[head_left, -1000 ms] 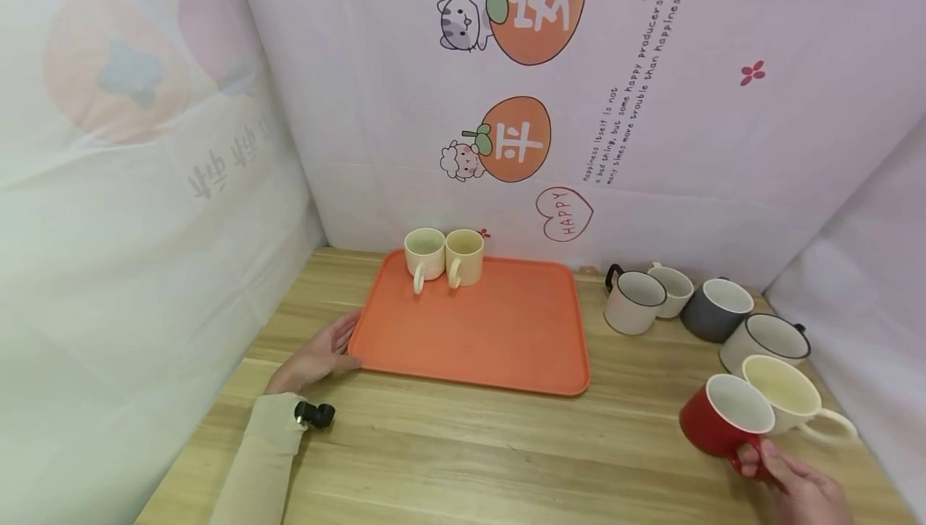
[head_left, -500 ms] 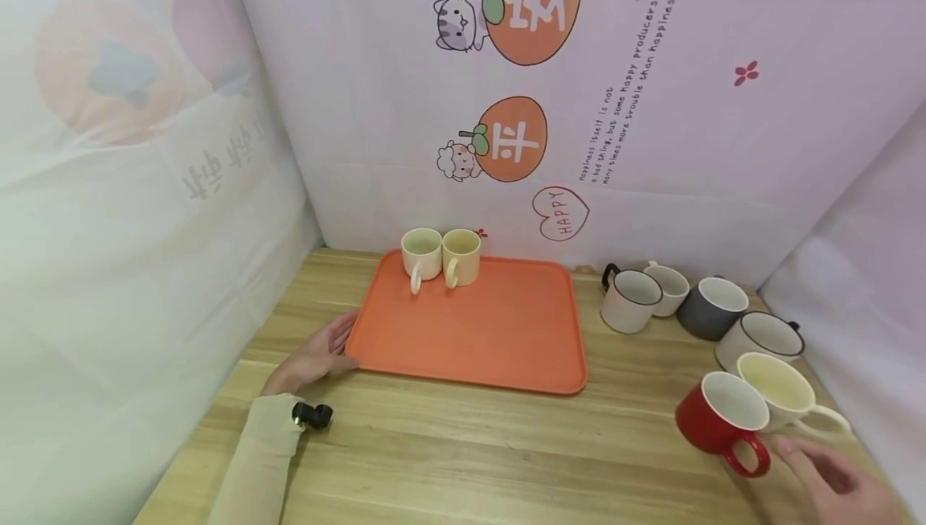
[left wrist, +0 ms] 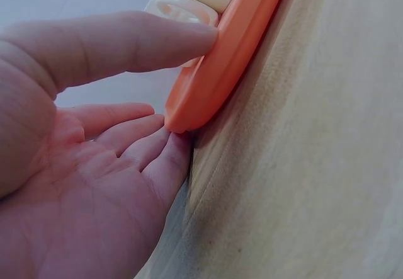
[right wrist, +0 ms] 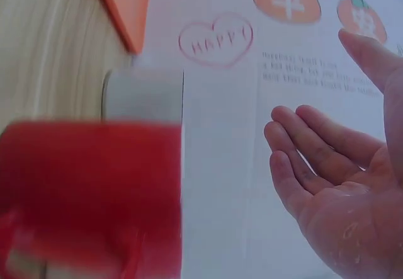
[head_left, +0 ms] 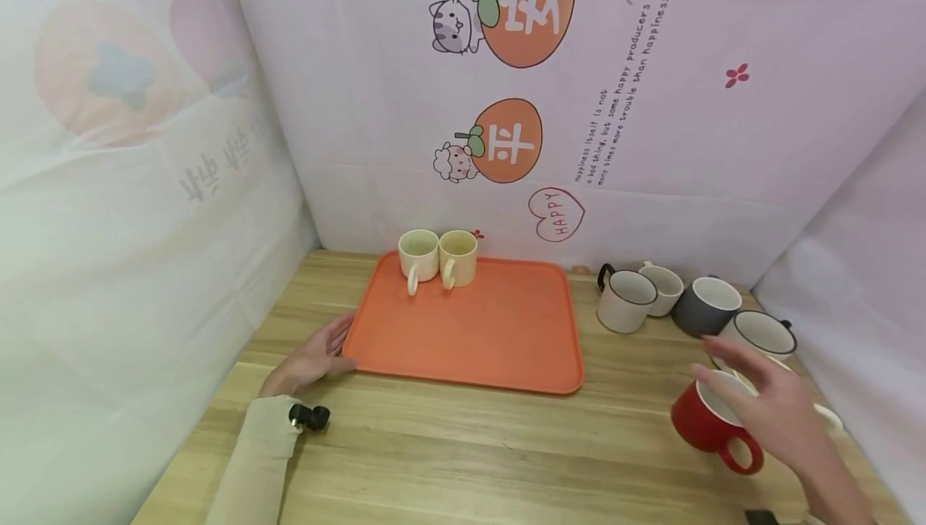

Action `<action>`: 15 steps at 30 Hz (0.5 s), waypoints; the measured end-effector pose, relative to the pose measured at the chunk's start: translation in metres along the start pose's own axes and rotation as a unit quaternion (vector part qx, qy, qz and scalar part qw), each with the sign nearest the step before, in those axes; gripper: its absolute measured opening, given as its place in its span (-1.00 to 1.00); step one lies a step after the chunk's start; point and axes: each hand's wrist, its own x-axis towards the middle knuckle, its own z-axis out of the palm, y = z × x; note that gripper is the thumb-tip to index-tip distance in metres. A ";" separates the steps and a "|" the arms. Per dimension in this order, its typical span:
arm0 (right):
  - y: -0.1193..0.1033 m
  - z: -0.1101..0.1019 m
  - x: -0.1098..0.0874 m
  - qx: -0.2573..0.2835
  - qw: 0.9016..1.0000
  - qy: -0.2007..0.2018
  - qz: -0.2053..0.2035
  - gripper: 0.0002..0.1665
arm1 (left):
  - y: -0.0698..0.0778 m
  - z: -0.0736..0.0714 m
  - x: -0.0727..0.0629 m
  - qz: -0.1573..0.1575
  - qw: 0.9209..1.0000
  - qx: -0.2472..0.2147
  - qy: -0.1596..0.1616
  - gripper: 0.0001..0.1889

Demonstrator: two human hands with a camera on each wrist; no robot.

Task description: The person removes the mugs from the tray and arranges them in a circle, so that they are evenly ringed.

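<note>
My left hand (head_left: 313,356) rests at the near left corner of an orange tray (head_left: 470,340), thumb on its front edge. In the left wrist view its straight fingers touch the tray's corner (left wrist: 182,118). My right hand (head_left: 774,404) hovers over a red mug (head_left: 698,420) and holds nothing. Its fingers (right wrist: 315,153) are spread from the thumb in the right wrist view, apart from the blurred red mug (right wrist: 94,178). Behind that hand a pale yellow mug is mostly hidden; its handle (head_left: 829,419) shows. A cream mug (head_left: 418,260) and a yellow mug (head_left: 465,264) stand on the tray.
Along the right side of the wooden table (head_left: 470,461) stand a black-rimmed white mug (head_left: 624,312), a small white mug (head_left: 671,292), a dark grey mug (head_left: 698,316) and another black-rimmed mug (head_left: 752,324). Printed white cloth (head_left: 405,147) walls the table's back and sides.
My right hand has let go of the red mug's handle, drawn back to the right, then risen forward over the mugs. The red mug stays beside the yellow one. My left hand keeps its place.
</note>
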 end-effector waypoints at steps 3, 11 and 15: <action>-0.020 0.022 0.025 0.000 0.999 -0.012 -0.053 -0.43 | 0.000 0.001 -0.001 0.001 1.000 0.000 0.001 0.07; -0.062 0.089 0.093 0.032 0.990 -0.066 -0.123 -0.37 | 0.000 -0.001 0.001 -0.007 1.000 0.008 0.006 0.07; -0.075 0.126 0.124 0.067 0.986 -0.104 -0.114 -0.34 | 0.000 0.000 0.002 -0.007 1.000 0.013 0.008 0.07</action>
